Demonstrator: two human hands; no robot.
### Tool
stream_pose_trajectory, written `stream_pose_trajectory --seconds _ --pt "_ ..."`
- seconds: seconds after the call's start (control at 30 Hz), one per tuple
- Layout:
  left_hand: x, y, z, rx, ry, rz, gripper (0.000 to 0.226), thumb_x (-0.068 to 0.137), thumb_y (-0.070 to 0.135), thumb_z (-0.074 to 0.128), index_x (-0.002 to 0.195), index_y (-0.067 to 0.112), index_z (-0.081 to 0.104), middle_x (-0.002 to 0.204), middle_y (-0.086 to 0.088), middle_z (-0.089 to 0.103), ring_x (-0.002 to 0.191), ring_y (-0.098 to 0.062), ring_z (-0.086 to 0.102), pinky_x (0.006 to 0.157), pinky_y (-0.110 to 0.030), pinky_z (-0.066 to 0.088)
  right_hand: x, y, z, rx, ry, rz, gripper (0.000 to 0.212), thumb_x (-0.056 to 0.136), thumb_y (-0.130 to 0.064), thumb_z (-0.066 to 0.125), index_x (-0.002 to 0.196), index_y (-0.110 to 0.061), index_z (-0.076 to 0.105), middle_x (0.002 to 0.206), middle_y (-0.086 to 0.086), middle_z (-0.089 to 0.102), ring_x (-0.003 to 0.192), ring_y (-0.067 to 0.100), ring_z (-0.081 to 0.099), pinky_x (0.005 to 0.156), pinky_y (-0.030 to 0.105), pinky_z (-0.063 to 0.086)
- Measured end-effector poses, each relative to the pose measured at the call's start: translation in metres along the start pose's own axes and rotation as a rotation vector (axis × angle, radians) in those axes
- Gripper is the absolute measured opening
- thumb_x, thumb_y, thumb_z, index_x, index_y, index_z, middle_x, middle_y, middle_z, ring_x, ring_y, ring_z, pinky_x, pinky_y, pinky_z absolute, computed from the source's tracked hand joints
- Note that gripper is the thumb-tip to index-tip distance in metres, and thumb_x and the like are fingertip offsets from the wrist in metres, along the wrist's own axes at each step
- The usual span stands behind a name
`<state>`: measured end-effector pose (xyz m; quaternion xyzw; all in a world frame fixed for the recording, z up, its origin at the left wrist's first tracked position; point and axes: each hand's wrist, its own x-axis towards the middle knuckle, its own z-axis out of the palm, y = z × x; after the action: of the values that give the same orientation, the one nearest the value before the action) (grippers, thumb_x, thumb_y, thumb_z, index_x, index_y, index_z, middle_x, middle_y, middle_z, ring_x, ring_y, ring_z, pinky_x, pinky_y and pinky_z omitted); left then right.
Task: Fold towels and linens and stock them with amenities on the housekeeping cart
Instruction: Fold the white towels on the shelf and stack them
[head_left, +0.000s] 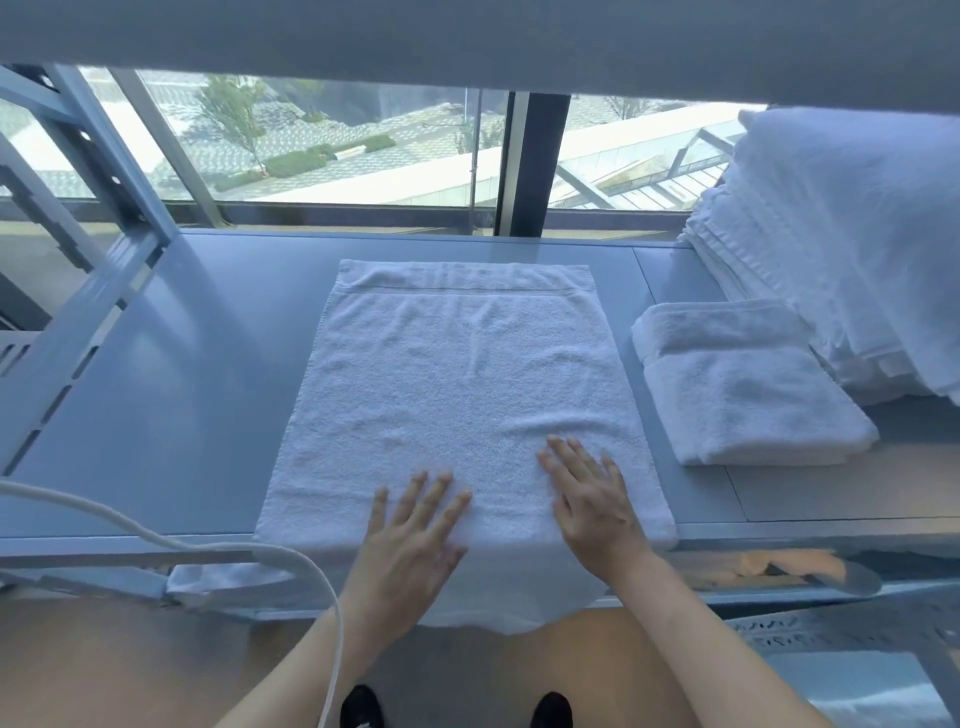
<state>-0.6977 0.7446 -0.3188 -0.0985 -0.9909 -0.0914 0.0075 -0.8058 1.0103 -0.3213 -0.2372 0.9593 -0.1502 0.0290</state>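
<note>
A white towel (457, 384) lies spread flat on the grey shelf (197, 374), its near end hanging over the front edge. My left hand (410, 540) lies flat on the towel's near part with fingers straight and spread. My right hand (592, 493) presses flat on the towel just to the right of it, fingers straight. To the right of the spread towel sits a folded white towel (748, 384). Behind that one, at the far right, rises a tall stack of white linens (841, 244).
A grey metal frame (93, 218) slants along the left side of the shelf. A white cable (218, 545) curves across the lower left. A window (332, 150) stands behind the shelf. Another shelf board runs overhead. Two black shoes (457, 709) show on the floor below.
</note>
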Motion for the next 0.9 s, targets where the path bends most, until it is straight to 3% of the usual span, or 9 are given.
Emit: stream_pose_trajectory --seconds 0.1,0.2,0.27,0.4,0.57,0.7,0.9 --pt "-0.002 -0.002 0.006 0.037 -0.062 -0.052 0.061 0.106 0.058 0.025 0.162 0.036 0.018 0.171 0.007 0.007 0.158 -0.023 0.007 0.123 -0.059 0.015 0.000 0.003 -0.004 -0.004 -0.010 0.002 0.059 0.100 -0.015 0.048 0.158 -0.025 0.039 0.169 -0.008 0.022 0.158 0.016 0.016 0.126 0.053 0.012" --pt "-0.001 -0.002 0.010 0.065 -0.089 -0.064 0.062 0.106 0.059 0.024 0.163 0.037 0.011 0.172 0.008 0.002 0.158 -0.022 0.001 0.123 -0.060 0.013 0.002 -0.013 -0.004 -0.025 0.023 -0.064 0.059 0.098 -0.011 0.047 0.156 -0.019 0.042 0.169 -0.003 0.025 0.157 0.020 0.020 0.123 0.057 0.020" --pt "0.000 0.000 0.010 0.061 -0.083 -0.065 0.062 0.106 0.058 0.026 0.163 0.034 0.016 0.172 0.006 0.007 0.158 -0.023 0.005 0.122 -0.060 0.015 0.002 -0.042 0.004 0.031 0.019 -0.185 0.057 0.101 -0.024 0.044 0.157 -0.019 0.039 0.170 -0.005 0.023 0.158 0.015 0.016 0.125 0.052 0.018" --pt "0.000 -0.003 0.009 0.078 -0.105 -0.064 0.069 0.105 0.058 0.019 0.163 0.021 0.017 0.171 0.006 0.002 0.158 -0.021 0.000 0.123 -0.055 0.012 -0.010 -0.081 0.026 0.070 -0.118 -0.302 0.077 0.100 -0.051 0.044 0.165 -0.027 0.010 0.172 -0.015 -0.002 0.157 0.005 -0.006 0.128 0.040 0.001" --pt "-0.016 -0.044 -0.002 0.034 -0.040 -0.055 0.077 0.102 0.067 0.023 0.162 0.019 0.022 0.170 0.004 0.014 0.157 -0.022 0.011 0.124 -0.050 0.014 -0.033 -0.004 0.002 -0.159 -0.088 -0.195 0.088 0.096 -0.058 0.049 0.165 -0.031 0.002 0.172 -0.012 -0.006 0.159 0.011 -0.005 0.127 0.046 0.012" --pt "-0.045 -0.101 -0.006 0.063 0.033 -0.046 0.075 0.102 0.065 0.023 0.160 0.019 0.030 0.169 0.000 0.022 0.156 -0.025 0.020 0.122 -0.054 0.024 -0.057 0.057 -0.018 -0.254 -0.158 -0.055 0.083 0.101 -0.062 0.036 0.165 -0.030 -0.006 0.172 -0.011 -0.012 0.159 0.013 -0.008 0.126 0.049 0.015" --pt "-0.055 -0.122 0.002 0.065 0.092 0.054 0.067 0.104 0.051 0.028 0.161 0.015 0.027 0.169 -0.003 0.021 0.156 -0.026 0.018 0.122 -0.055 0.025 -0.058 0.052 -0.014 -0.249 -0.154 -0.042 0.084 0.104 -0.040 0.053 0.165 -0.024 -0.002 0.172 -0.008 -0.011 0.158 0.014 -0.010 0.129 0.048 0.008"
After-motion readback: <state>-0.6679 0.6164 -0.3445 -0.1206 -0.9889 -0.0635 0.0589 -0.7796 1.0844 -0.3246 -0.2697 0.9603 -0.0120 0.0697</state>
